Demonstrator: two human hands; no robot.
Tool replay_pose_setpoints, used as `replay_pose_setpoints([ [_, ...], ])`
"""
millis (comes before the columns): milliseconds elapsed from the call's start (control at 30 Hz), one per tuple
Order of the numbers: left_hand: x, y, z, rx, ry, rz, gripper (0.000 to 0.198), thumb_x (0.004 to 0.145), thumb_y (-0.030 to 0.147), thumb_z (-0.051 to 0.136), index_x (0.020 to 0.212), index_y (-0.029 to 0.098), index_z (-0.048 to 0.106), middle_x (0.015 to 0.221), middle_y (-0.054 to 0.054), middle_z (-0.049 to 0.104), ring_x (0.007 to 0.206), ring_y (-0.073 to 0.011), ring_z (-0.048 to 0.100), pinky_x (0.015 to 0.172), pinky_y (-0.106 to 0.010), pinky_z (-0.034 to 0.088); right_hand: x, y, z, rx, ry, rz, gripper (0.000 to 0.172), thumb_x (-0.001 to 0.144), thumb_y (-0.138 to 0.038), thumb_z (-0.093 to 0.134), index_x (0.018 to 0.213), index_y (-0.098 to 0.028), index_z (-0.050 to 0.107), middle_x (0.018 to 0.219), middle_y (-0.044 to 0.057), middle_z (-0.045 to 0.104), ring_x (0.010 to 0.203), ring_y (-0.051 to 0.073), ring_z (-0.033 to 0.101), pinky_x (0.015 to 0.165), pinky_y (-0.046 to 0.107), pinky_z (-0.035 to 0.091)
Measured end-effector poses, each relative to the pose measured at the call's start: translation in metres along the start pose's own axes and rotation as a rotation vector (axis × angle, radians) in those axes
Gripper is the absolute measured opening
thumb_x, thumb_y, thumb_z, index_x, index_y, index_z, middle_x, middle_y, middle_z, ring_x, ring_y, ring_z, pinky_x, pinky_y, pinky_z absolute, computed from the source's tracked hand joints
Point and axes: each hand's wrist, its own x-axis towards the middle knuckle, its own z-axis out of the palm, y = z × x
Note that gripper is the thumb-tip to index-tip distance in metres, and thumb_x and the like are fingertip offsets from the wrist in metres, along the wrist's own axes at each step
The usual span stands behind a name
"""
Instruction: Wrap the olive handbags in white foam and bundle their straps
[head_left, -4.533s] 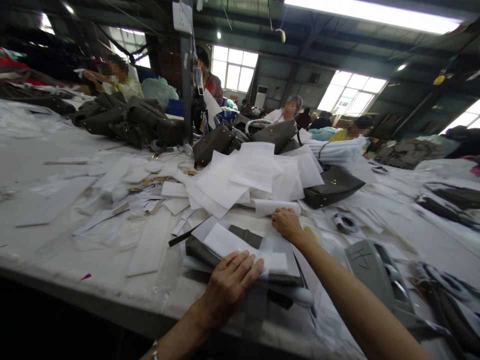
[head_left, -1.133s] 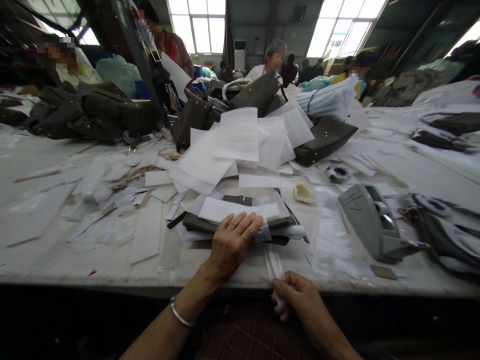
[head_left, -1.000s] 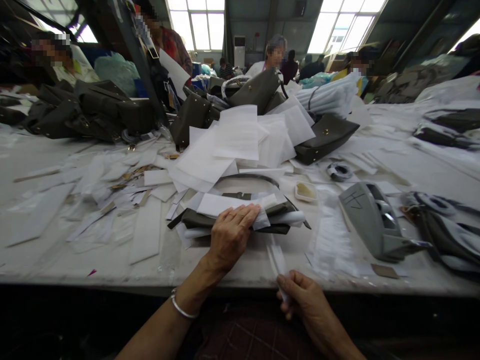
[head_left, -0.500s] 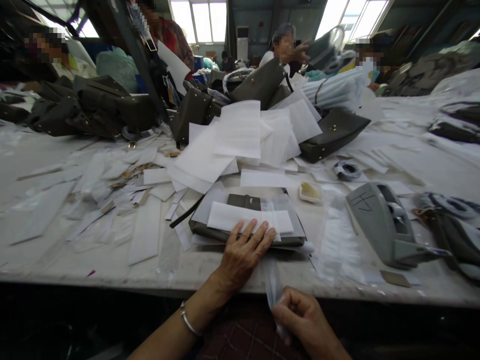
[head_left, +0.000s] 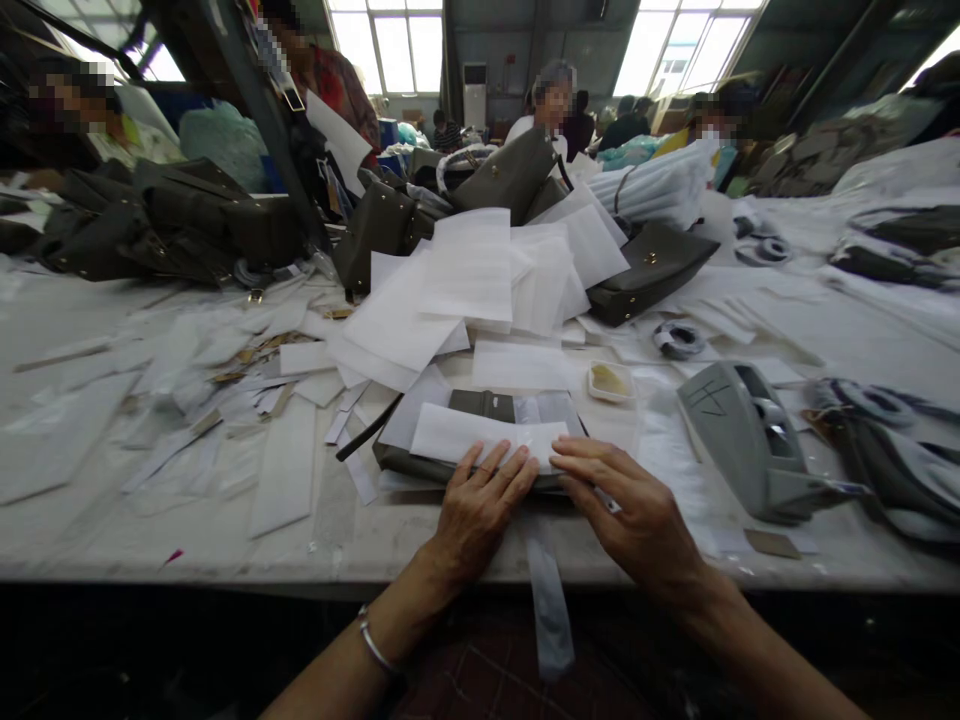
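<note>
A dark olive bag lies flat near the table's front edge, with white foam sheet over its upper side. Across it lies a white foam strip. My left hand rests on the strip and the bag's near edge, fingers stretched out. On the strip's right end sits my right hand, its fingers extended and holding nothing visible. A translucent plastic strip hangs from under the bag over the table edge, between my forearms. The bag's right side is partly hidden by my right hand.
A grey tape dispenser stands to the right, near a small white dish and a wrapped coil. Foam sheets are heaped behind, among more dark bags. Paper and foam scraps litter the left. Several people are across the table.
My right hand has let go of the hanging plastic strip and moved up onto the foam strip's right end. My left hand stays on the bag. The view has shifted slightly.
</note>
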Motion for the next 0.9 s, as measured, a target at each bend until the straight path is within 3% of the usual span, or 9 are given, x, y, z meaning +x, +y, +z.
replay_pose_setpoints([
  [100,0.000,0.000,0.000,-0.057,0.037,-0.010,0.041,0.100,0.013,0.030,0.138,0.013,0.047,0.135,-0.007,0.058,0.135,-0.0164,0.043,0.118,-0.038,0.027,0.005,0.018,0.020,-0.144,-0.103,-0.186,0.024,0.095,-0.015,0.052,0.112,-0.021,0.068,0.113,0.007,0.071,0.110,0.021,0.064,0.108,0.044,0.046],
  [200,0.001,0.000,-0.002,-0.116,0.007,-0.009,0.038,0.099,0.017,0.037,0.136,0.015,0.049,0.135,-0.006,0.058,0.134,-0.0159,0.044,0.118,-0.038,0.027,-0.003,0.028,0.029,-0.198,-0.137,-0.237,0.025,0.095,-0.014,0.052,0.115,-0.019,0.067,0.114,0.008,0.071,0.111,0.021,0.064,0.107,0.045,0.047],
  [333,0.001,-0.002,-0.002,-0.121,-0.033,-0.024,0.034,0.100,0.020,0.041,0.131,0.023,0.054,0.135,-0.002,0.058,0.132,-0.0153,0.046,0.115,-0.039,0.031,-0.016,0.024,0.013,-0.253,-0.206,-0.271,0.032,0.094,-0.014,0.053,0.124,-0.019,0.063,0.124,0.009,0.067,0.123,0.024,0.056,0.112,0.050,0.041],
  [433,0.000,-0.004,0.000,-0.146,-0.035,-0.014,0.034,0.101,0.021,0.037,0.128,0.023,0.056,0.137,-0.001,0.056,0.133,-0.0157,0.045,0.115,-0.040,0.030,-0.036,0.017,0.001,-0.332,-0.337,-0.351,0.041,0.091,-0.011,0.054,0.131,-0.022,0.058,0.139,0.007,0.057,0.137,0.026,0.041,0.118,0.053,0.030],
  [533,0.000,-0.005,0.001,-0.168,-0.033,-0.003,0.034,0.101,0.021,0.037,0.128,0.023,0.057,0.138,-0.002,0.056,0.134,-0.0165,0.044,0.115,-0.041,0.031,-0.064,0.018,0.007,-0.419,-0.424,-0.417,0.051,0.090,-0.011,0.053,0.138,-0.026,0.052,0.149,0.004,0.045,0.144,0.028,0.028,0.120,0.054,0.023],
  [633,0.000,-0.005,0.002,-0.160,-0.016,-0.008,0.034,0.099,0.020,0.039,0.127,0.023,0.058,0.136,-0.003,0.058,0.132,-0.0166,0.046,0.114,-0.040,0.032,-0.082,0.022,0.027,-0.447,-0.347,-0.414,0.047,0.091,-0.010,0.051,0.135,-0.027,0.054,0.147,0.004,0.048,0.143,0.028,0.029,0.120,0.054,0.021],
  [733,0.001,-0.005,0.002,-0.143,-0.002,-0.002,0.033,0.099,0.021,0.040,0.125,0.024,0.059,0.134,-0.002,0.059,0.131,-0.0166,0.047,0.113,-0.039,0.034,-0.084,0.021,0.037,-0.376,-0.238,-0.413,0.033,0.092,-0.011,0.051,0.119,-0.025,0.064,0.136,0.004,0.059,0.139,0.027,0.037,0.119,0.056,0.019],
  [900,0.000,-0.003,0.001,-0.135,0.020,-0.008,0.032,0.101,0.022,0.036,0.123,0.025,0.060,0.134,-0.001,0.059,0.131,-0.0153,0.047,0.113,-0.039,0.033,-0.060,0.004,0.017,-0.237,-0.087,-0.372,0.027,0.089,-0.005,0.048,0.101,-0.021,0.067,0.119,0.004,0.070,0.132,0.023,0.047,0.120,0.046,0.022],
])
